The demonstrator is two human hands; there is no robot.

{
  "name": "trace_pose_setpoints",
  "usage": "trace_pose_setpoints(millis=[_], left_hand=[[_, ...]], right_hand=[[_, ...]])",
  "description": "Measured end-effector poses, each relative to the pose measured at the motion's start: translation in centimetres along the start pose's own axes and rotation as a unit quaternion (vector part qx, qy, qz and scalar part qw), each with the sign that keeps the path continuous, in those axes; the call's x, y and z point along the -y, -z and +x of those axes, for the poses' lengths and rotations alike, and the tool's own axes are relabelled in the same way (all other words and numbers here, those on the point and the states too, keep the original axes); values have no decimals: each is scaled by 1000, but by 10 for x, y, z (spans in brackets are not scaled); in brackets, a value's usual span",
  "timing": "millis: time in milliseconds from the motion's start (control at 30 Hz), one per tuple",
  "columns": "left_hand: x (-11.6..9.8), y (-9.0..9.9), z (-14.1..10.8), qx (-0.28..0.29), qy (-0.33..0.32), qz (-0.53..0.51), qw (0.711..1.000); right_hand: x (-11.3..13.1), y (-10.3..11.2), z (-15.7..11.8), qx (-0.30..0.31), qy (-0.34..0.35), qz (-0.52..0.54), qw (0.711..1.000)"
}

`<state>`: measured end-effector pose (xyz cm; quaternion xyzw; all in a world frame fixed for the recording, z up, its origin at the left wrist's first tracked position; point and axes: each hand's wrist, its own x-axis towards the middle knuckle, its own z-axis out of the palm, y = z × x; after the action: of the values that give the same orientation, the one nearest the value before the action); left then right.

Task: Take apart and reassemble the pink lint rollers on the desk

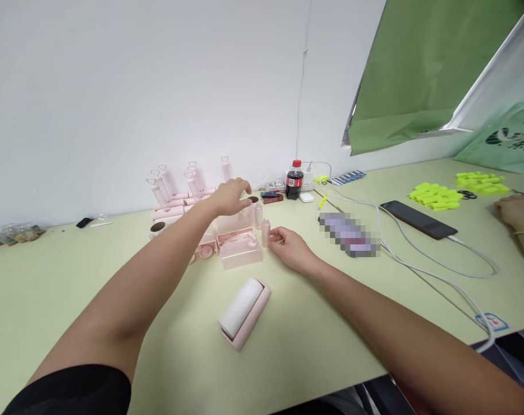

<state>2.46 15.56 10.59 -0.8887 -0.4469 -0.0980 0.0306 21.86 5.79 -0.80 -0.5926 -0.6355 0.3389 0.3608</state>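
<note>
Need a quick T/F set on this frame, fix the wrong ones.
1. The fingers of the right hand are at a small bottle. True.
2. The white roll sits in a green holder. False: the holder is pink.
3. The cola has a red cap. True.
4. The black phone is left of the clear box. False: it is to the right.
5. The left hand is lower in the picture than the right. False: it is higher.
6. Piles of yellow pieces lie right of the cola. True.
</note>
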Motion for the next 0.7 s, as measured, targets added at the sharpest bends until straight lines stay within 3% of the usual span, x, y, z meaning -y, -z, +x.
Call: trace_pose_setpoints(millis=[67,133,300,467,700], left_hand=[[11,4,-8,24,59,-2,998],[20,5,-17,82,101,3,991],[26,0,-36,214,144,-12,966],[20,-5,-39,214,144,-15,966],[26,-11,-41,191,110,-16,975]], right_hand=[[1,0,0,1,1,-3,1000],[1,0,0,0,1,-5,1000],[-1,-1,1,-3,-3,-5,1000],[-1,1,1,1,-12,20,1000],[-3,9,12,-28,-89,183,979]])
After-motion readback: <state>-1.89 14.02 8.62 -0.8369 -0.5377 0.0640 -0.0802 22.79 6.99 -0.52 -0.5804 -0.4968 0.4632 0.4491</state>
